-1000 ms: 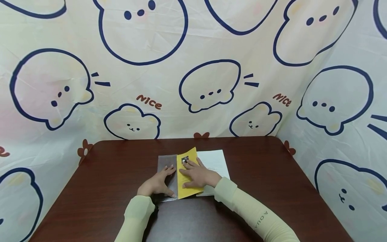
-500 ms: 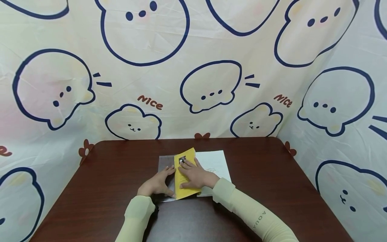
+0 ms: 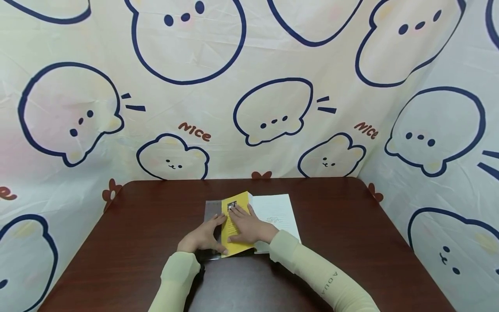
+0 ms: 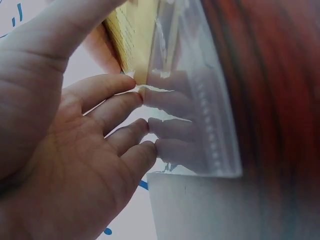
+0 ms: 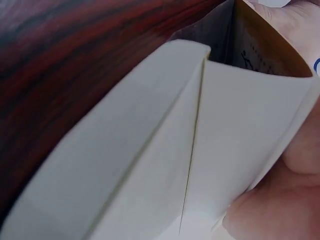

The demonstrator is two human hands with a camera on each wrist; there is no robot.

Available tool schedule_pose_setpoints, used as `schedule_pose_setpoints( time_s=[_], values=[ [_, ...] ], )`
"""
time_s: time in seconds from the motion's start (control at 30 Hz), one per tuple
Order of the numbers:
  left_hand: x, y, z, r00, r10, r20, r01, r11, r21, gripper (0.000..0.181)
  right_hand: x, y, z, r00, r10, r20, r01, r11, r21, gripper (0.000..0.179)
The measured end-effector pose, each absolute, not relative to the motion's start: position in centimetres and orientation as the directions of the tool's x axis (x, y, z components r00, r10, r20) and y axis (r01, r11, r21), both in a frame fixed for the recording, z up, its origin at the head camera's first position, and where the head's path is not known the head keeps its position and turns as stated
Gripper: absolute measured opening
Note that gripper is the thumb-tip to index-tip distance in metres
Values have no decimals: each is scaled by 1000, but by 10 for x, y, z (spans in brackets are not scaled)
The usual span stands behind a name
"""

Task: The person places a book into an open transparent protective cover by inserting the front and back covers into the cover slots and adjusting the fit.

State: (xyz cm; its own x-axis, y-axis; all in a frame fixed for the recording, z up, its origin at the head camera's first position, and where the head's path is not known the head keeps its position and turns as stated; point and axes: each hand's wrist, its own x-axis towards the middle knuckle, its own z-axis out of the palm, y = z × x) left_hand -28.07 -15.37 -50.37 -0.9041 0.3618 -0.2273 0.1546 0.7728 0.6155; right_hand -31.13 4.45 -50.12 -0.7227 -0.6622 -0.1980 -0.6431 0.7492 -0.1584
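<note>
An open book lies on the table, with white pages (image 3: pixel 277 216) on the right and a yellow cover flap (image 3: pixel 235 247) lifted at a slant in the middle. To its left is a clear plastic book cover (image 3: pixel 212 209), which the flap partly overlaps. My left hand (image 3: pixel 200 237) rests on this plastic with thumb and fingers spread; its fingertips touch the clear sheet (image 4: pixel 200 130) in the left wrist view. My right hand (image 3: pixel 252 227) presses flat on the yellow flap, fingers extended. In the right wrist view, white pages (image 5: pixel 240 115) bow beside the right hand (image 5: pixel 280 210).
The dark brown wooden table (image 3: pixel 148 225) extends around the book. Behind it and at the right hangs a pale curtain (image 3: pixel 218 104) with blue cartoon outlines, meeting the table's back edge.
My right hand and the yellow flap have shifted left, covering more of the clear plastic. More of the white pages shows on the right. The left hand stays about where it was.
</note>
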Motion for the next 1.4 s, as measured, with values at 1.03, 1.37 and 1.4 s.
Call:
schedule_pose_setpoints(
  time_s=[1.03, 1.37, 1.4],
  values=[
    [-280, -162, -513, -923, 327, -205, 103, 720, 686, 116, -325, 116, -493, -730, -659, -179, -398, 624, -673, 135],
    [-281, -160, -511, -926, 305, -224, 77, 730, 679, 114, -326, 111, -496, -724, -667, -175, -413, 623, -665, 131],
    [-281, -160, -511, -925, 304, -227, 72, 728, 681, 114, -326, 110, -496, -724, -667, -177, -413, 625, -663, 131]
  ],
)
